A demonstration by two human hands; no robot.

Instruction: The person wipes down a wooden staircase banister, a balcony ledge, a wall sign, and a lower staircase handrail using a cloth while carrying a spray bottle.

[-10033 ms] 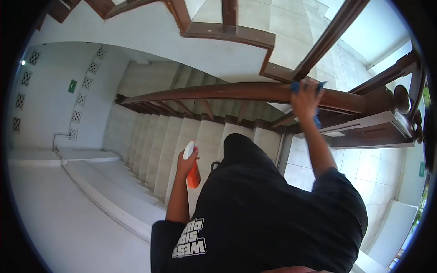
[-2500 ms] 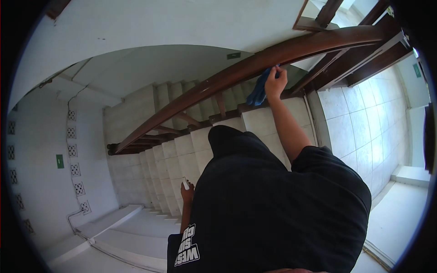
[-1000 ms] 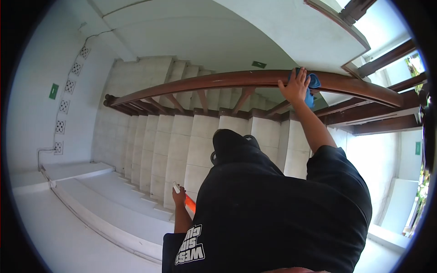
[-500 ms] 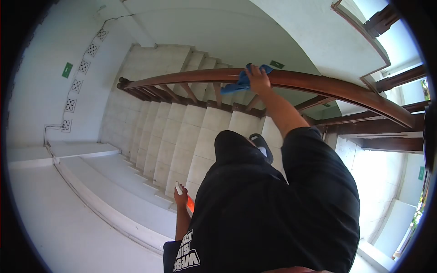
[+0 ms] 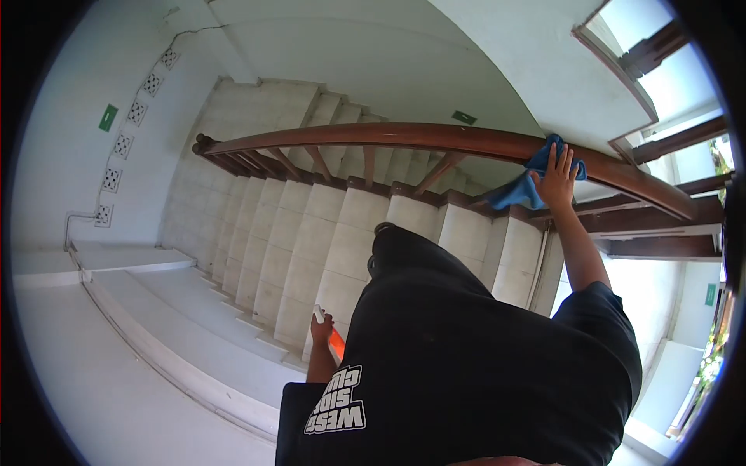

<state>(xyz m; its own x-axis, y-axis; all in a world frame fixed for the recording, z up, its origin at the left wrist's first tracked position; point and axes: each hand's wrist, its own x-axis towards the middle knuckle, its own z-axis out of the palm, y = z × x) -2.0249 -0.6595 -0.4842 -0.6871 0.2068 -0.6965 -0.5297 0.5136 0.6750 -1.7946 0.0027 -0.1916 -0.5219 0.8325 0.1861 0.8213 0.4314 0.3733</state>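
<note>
My right hand [image 5: 556, 180] presses a blue cloth [image 5: 519, 191] onto the brown wooden handrail [image 5: 404, 135], toward its right end. The fingers lie stretched over the top of the rail, and one end of the cloth hangs down on the near side. Low on the left, my left hand [image 5: 321, 329] is wrapped around a spray bottle with a white top [image 5: 318, 313] and an orange body [image 5: 336, 343]. Part of the bottle is hidden behind my hand and the black shirt.
Tiled stairs [image 5: 307, 233] run beneath me, with wooden balusters [image 5: 368, 165] under the rail. A white ledge [image 5: 179, 311] follows the left side. Dark wooden beams [image 5: 653, 217] and a bright opening lie to the right.
My right hand and the cloth have slid right along the handrail, and its fingers are now straighter. My left hand, still around the spray bottle, has shifted slightly right.
</note>
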